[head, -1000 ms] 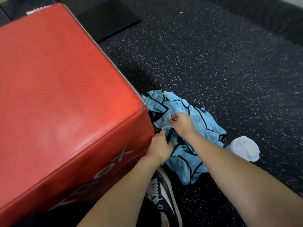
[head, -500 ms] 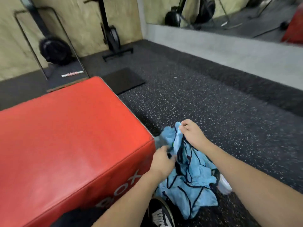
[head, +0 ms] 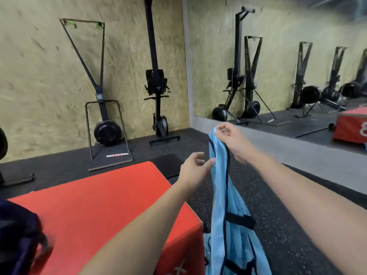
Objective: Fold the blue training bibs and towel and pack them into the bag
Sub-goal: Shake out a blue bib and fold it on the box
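The right hand (head: 231, 140) is raised in front of the person, its fingers curled and pinching the top edge of a light blue training bib (head: 223, 205) with dark trim. The bib hangs straight down from those fingertips in a long narrow drape, its lower part falling past the near corner of the red plyo box (head: 95, 207) to the bottom of the view. Just left of the hanging cloth, and a little below the right fingertips, the left hand (head: 193, 167) reaches in with its fingers loosely spread and slightly bent; the fingertips (head: 211, 161) are at the bib's left edge, and whether they touch it cannot be told because of blur. Below and far left of both hands, a dark navy bag (head: 18, 235) sits on the box top at the near left corner. Beyond the fingers, upright rowing machines (head: 156, 80) stand against a chipboard wall (head: 39, 66), and a mirror (head: 297, 56) lines the wall behind the right hand, over a speckled black rubber floor (head: 278, 225).
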Demonstrator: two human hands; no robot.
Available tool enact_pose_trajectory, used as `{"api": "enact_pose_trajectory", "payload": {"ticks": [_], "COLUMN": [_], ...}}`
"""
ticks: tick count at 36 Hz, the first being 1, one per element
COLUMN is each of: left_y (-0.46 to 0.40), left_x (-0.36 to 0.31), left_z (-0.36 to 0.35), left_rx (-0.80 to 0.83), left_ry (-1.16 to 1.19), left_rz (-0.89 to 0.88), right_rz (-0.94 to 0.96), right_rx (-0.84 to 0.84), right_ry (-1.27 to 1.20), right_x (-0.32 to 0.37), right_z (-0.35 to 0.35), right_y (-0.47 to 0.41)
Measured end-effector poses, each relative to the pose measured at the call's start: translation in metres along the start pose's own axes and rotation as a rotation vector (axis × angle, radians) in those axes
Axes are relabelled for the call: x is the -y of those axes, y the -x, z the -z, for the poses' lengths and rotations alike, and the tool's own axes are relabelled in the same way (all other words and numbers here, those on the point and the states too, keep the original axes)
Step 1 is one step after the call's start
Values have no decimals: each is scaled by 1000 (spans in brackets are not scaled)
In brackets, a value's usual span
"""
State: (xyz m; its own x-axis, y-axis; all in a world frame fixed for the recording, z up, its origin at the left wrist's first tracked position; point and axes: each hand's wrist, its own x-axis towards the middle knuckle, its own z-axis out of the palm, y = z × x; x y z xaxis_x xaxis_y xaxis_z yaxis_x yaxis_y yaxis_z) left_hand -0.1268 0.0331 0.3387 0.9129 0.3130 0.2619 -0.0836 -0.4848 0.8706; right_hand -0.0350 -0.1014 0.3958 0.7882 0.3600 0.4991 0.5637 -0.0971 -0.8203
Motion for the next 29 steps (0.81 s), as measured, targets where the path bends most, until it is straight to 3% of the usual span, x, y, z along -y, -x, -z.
{"api": "enact_pose_trajectory", "payload": {"ticks": [5, 11, 17, 24, 29], "left_y": [4, 19, 27, 51, 66], "left_x": [-32, -25, -30, -64, -77], "left_z": [42, 86, 174, 295, 364], "left_rx": [43, 92, -67, -171, -212], "left_ry": [75, 53, 8, -185, -187], "left_rz": [-53, -19, 30, 8, 21], "right_rz": [50, 74, 137, 193, 176], "right_rx": [-18, -23, 5, -122, -150], "right_ry": [-97, -144, -183, -86, -88], "right_x": [62, 108, 140, 160, 172], "right_z": [-5, -13, -27, -42, -56], "right_y": [-17, -34, -46, -73, -84]}}
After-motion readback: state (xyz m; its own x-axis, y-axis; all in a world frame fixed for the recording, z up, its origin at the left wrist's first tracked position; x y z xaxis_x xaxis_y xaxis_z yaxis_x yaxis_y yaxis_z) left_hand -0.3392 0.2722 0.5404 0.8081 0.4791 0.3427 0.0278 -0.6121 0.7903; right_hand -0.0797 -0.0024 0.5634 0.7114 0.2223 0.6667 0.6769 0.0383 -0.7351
